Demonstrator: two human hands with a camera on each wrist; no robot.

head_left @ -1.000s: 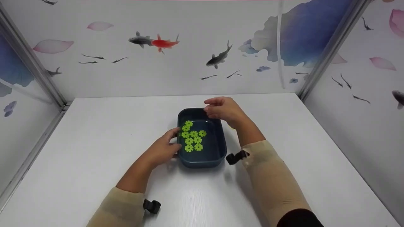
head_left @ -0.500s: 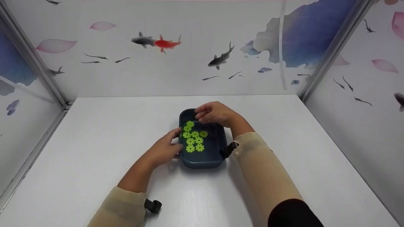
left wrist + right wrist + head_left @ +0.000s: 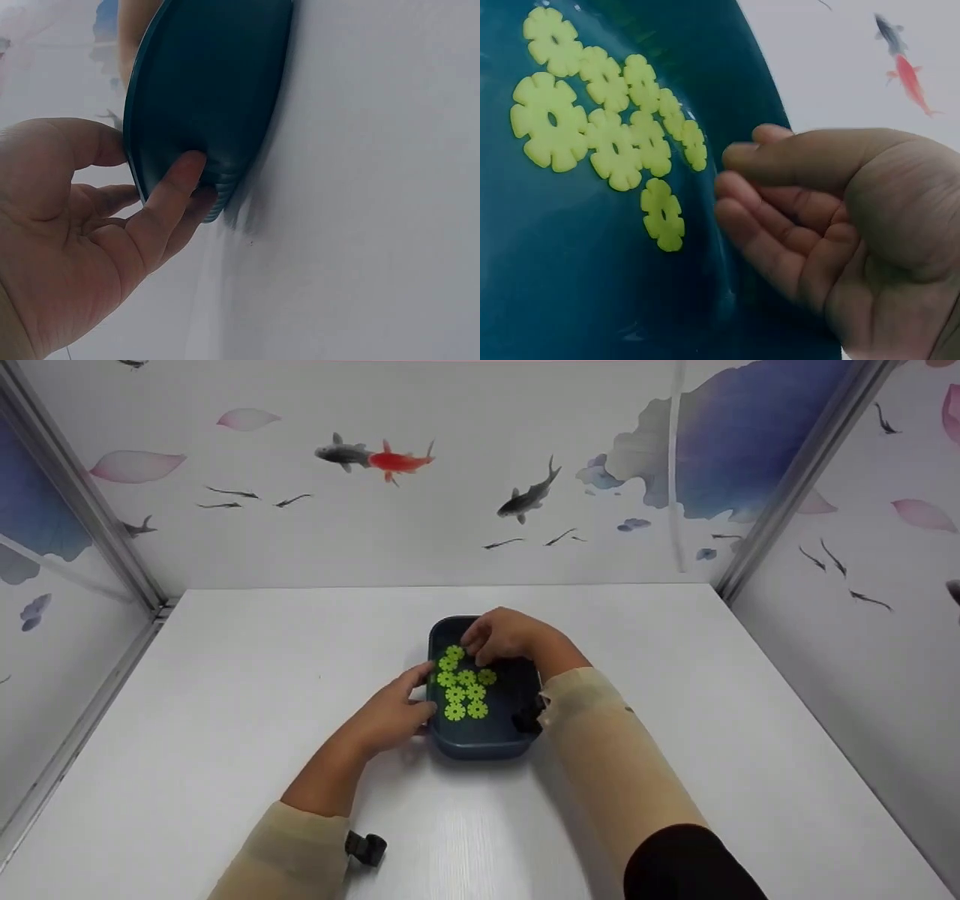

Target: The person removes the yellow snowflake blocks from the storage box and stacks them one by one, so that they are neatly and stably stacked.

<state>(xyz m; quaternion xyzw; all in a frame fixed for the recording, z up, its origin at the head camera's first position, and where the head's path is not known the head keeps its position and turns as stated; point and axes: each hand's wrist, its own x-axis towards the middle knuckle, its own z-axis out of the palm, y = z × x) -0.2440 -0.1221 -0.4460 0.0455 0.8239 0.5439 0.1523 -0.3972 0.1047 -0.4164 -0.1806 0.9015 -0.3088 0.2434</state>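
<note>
Left hand (image 3: pixel 394 711), spread: you're probably steadying the tray (image 3: pixel 491 729). Right hand (image 3: pixel 510 634), half-open, seemingly empty: hovering near green discs (image 3: pixel 466 679).

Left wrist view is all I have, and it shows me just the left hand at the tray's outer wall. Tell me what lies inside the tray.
Observer: The tray holds nine flat, yellow-green, flower-shaped pieces.
Operator: Tell me which part of it they lie in.
Observer: By the head view, they lie mostly toward its left side.
Operator: Now report whether the right hand has picked one up.
Observer: The right wrist view shows no piece in the right hand.
</note>
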